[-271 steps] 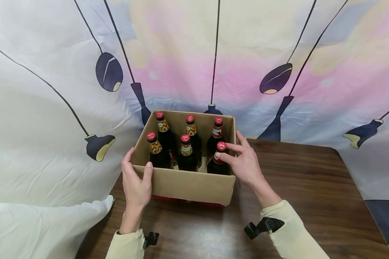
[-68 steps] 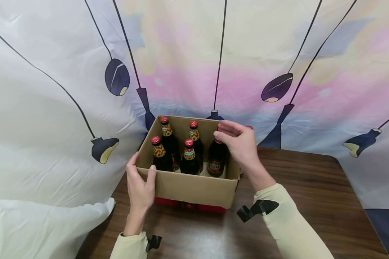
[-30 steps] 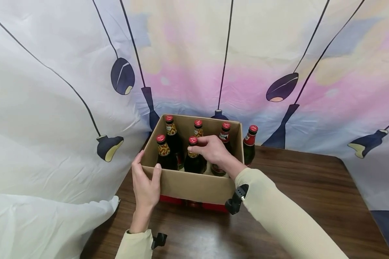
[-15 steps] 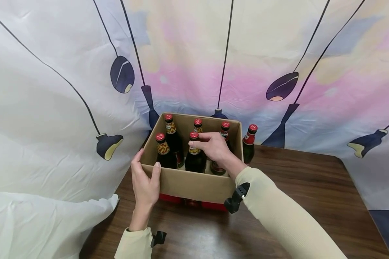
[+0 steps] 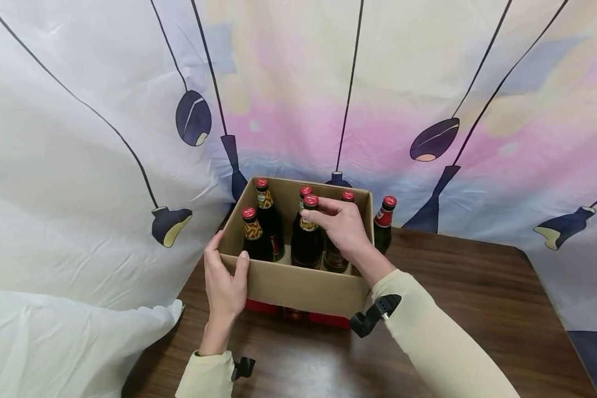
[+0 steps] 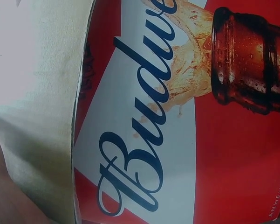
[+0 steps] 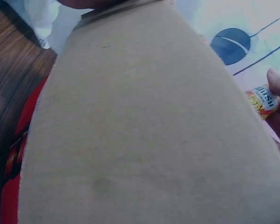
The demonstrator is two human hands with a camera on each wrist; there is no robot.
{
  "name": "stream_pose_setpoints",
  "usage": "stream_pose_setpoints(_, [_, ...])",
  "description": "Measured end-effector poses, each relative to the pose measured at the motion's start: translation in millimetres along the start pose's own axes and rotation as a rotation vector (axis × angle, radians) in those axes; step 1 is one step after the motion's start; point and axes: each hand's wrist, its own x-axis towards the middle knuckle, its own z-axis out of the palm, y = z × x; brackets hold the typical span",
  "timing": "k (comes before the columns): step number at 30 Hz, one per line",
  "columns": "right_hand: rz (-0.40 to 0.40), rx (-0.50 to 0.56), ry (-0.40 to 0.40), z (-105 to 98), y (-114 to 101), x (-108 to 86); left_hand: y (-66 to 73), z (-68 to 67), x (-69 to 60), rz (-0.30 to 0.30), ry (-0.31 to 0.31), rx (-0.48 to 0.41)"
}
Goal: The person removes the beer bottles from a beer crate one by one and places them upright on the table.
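In the head view an open cardboard box stands on the table with several dark, red-capped beer bottles upright inside. My left hand grips its front left corner, thumb over the folded-down front flap. My right hand pinches the neck of the middle beer bottle, whose lower part is still inside the box. That bottle's patterned neck label shows between my fingers in the right wrist view. The left wrist view shows the box's printed red front below the flap.
One beer bottle stands outside the box, just beyond its right wall. The brown wooden table stretches off to the right. A lamp-patterned cloth hangs behind, and white cloth bunches at the left edge.
A bottle from the right column now stands outside the box. My right hand has since taken the front middle bottle by its neck and raised it slightly, shifting right. My left hand keeps its hold.
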Motion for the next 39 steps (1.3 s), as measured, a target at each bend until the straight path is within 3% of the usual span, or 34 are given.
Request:
stream_pose_setpoints(12, [-0.084, 0.060, 0.063, -20.2, -19.0, -9.9, 0.1, -1.0, 0.0, -0.015, 0.003, -0.006])
stream_pose_setpoints(21, [-0.079, 0.052, 0.104, -40.1, -39.7, -17.3, -1.3, 0.3, -2.0, -0.036, -0.009, -0.005])
stream_pose_setpoints(29, [-0.149, 0.108, 0.096, -54.0, -66.7, -22.9, -1.3, 2.6, 0.3, -0.024, -0.012, -0.009])
stream_pose_setpoints(39, [-0.179, 0.078, 0.119, -77.0, -108.6, -33.8, -0.9, 1.5, 1.3, -0.039, -0.004, -0.012])
